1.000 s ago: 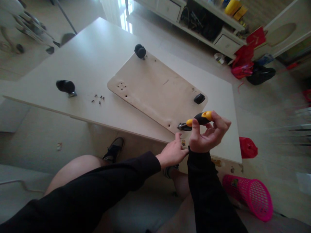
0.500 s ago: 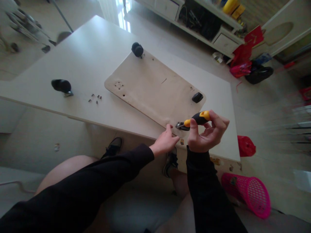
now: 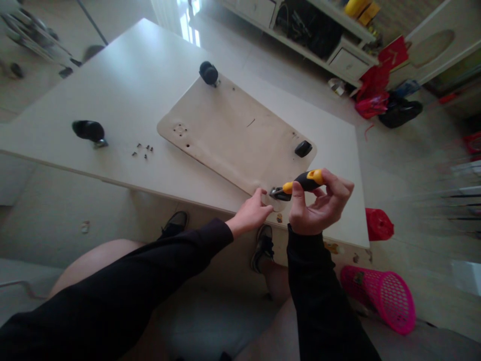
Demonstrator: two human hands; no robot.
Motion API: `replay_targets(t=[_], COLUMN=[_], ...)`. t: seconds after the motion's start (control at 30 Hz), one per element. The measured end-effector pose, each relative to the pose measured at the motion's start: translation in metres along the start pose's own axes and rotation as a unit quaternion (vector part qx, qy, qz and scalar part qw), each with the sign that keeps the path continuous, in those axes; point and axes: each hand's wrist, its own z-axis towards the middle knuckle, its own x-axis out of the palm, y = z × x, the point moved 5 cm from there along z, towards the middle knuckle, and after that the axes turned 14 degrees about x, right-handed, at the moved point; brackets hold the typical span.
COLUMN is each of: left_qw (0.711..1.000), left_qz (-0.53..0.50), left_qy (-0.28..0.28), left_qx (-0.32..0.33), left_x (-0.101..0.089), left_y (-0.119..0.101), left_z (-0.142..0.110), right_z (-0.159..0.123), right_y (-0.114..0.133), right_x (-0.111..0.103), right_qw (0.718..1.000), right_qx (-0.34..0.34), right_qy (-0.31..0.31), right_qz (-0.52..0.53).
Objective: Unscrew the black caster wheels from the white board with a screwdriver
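Observation:
My right hand [image 3: 319, 203] grips a yellow and black screwdriver [image 3: 307, 181], its shaft slanting down-left to the metal plate of a caster [image 3: 282, 193] at the board's near corner. Fingers of my left hand [image 3: 252, 211] are at that corner's edge, thumb and forefinger apart, touching the board [image 3: 229, 133]. This pale, round-cornered board lies flat with a black caster [image 3: 208, 73] at its far corner and another caster [image 3: 303, 148] at its right. Its left corner shows a ring of screw holes [image 3: 180, 130].
On the white table [image 3: 131, 75] a loose caster [image 3: 89, 131] lies left of the board, near several small screws [image 3: 146, 148]. A pink basket [image 3: 396, 301] and a red bag [image 3: 379, 224] are on the floor at right. A white cabinet [image 3: 347, 64] stands beyond the table.
The view has shifted slightly. My left thumb and fingers have moved a little at the board's corner; the screwdriver stays at the caster plate in my right hand.

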Motion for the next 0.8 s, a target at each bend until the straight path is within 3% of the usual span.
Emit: replay_targets(t=[0.43, 0.63, 0.8], left_qw=[1.0, 0.999, 0.996], left_qz=[-0.006, -0.054, -0.089], left_qy=[0.001, 0.007, 0.007], left_qx=[0.017, 0.001, -0.011], left_x=[0.0, 0.0031, 0.0036], left_y=[0.0028, 0.0088, 0.0094], left_z=[0.0036, 0.0073, 0.0085], right_z=[-0.0007, -0.002, -0.0003], right_y=[0.0016, 0.0006, 0.0054], right_x=[0.002, 0.0012, 0.0035], right_qw=[1.0, 0.999, 0.996], right_qx=[-0.024, -0.004, -0.041], right_qy=[0.008, 0.039, 0.072], right_qz=[-0.004, -0.005, 0.042])
